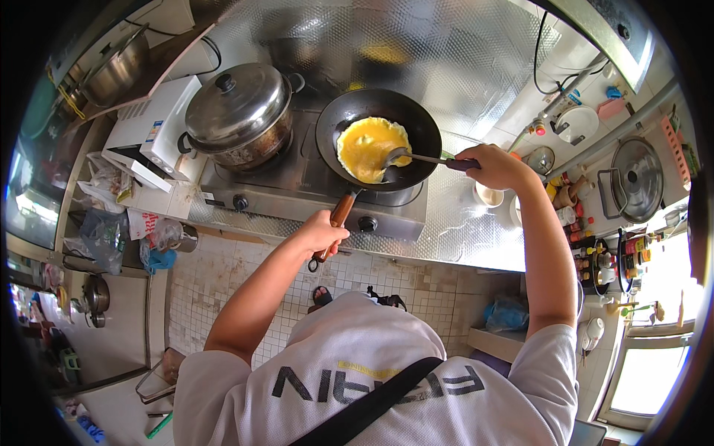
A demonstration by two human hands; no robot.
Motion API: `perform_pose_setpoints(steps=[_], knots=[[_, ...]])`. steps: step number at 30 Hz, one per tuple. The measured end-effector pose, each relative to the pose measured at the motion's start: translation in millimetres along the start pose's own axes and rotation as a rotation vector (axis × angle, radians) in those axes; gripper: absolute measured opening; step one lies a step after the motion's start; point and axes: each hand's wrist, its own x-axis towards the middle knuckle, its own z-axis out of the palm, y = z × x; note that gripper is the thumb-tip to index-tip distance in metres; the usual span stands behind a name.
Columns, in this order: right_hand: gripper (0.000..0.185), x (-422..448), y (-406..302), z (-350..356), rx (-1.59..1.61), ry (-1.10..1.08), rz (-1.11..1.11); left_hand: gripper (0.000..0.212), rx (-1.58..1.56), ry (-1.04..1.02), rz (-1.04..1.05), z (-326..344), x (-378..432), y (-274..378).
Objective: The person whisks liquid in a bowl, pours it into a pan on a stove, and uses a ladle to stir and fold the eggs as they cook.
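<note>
A dark wok [413, 120] rests over the right burner of a two-burner gas stove [301, 195]. Its brown wooden handle [342, 209] points towards me, and my left hand [323, 231] is closed around it. Yellow beaten egg [371, 142] spreads over the wok's bottom, with a pale, set-looking rim. From the right, my right hand [493, 166] grips the dark handle of a metal spatula or ladle [418, 157]. The tool's head touches the egg's lower right side and partly covers it.
A large lidded steel pot [237, 120] occupies the left burner. Beyond it stands a white microwave-like appliance [150, 131]. A small white cup [488, 195] sits on the metal-covered counter [463, 234] below my right hand. Bottles [580, 231] and a hanging pot lid [638, 178] are farther right.
</note>
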Motion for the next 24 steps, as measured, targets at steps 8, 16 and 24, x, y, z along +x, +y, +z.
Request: perform_pose_setpoints(steps=[8, 16, 24], knots=[[0.042, -40.4, -17.4, -38.7, 0.122, -0.02, 0.046, 0.022, -0.014, -0.008, -0.003, -3.9, 5.3, -5.2], [0.04, -37.4, -19.3, -19.4, 0.09, -0.1, -0.032, 0.022, -0.015, -0.007, -0.008, -2.5, 6.1, -2.2], [0.042, -30.9, -18.0, -4.4, 0.095, -0.03, -0.01, 0.022, 0.007, -0.008, -0.03, -2.0, 1.2, 0.5]])
